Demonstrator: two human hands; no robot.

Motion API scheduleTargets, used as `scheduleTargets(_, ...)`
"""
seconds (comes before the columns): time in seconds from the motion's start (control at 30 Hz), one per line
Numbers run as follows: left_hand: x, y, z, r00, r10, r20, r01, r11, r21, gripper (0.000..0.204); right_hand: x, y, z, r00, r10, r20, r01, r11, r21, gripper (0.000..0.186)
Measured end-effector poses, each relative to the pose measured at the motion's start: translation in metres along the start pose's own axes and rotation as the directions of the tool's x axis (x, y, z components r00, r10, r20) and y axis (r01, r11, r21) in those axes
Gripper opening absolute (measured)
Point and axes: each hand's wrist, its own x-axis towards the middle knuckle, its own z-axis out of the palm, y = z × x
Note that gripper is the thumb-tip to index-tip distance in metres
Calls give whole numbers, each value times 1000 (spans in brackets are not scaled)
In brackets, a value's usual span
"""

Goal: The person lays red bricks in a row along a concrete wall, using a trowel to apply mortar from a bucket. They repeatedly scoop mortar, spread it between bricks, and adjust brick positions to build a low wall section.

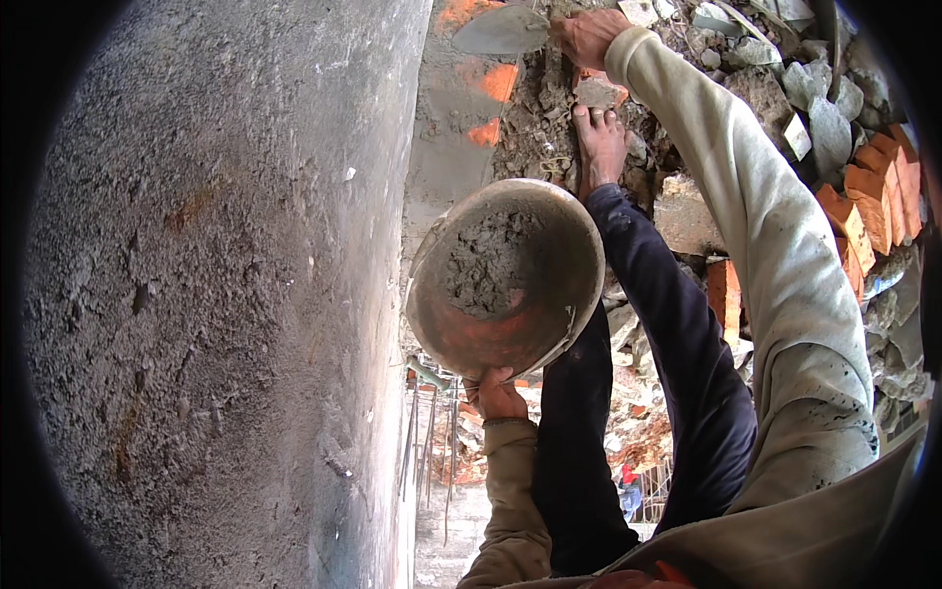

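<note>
My left hand (498, 395) grips the near rim of a round bowl-shaped pan (422, 285), which is tilted so its inside shows. Wet grey mortar (496, 260) lies in the pan. At the top, my right hand (589, 37) is closed around the handle end of a trowel (502, 31), whose grey blade points left. The blade lies over a course of orange bricks (498, 82) partly smeared with mortar. My right arm is stretched far forward; the handle itself is hidden by the fingers.
A rough grey wall (226, 285) fills the left side. Broken concrete rubble (829, 108) and stacked orange bricks (883, 187) lie at the right. My bare foot (601, 147) stands beside the brick course. Thin steel rods (442, 442) stick up below the pan.
</note>
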Motion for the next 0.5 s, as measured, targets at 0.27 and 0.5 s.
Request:
scheduleTargets(0.27,-12,7,20,1000,31,6,-31,999,31,48,15,3,37,985,154,-73,-135,967,216,26)
scheduleTargets(0.5,-11,19,27,992,56,111,-68,991,112,45,-23,59,15,991,0,132,11,997,-82,25)
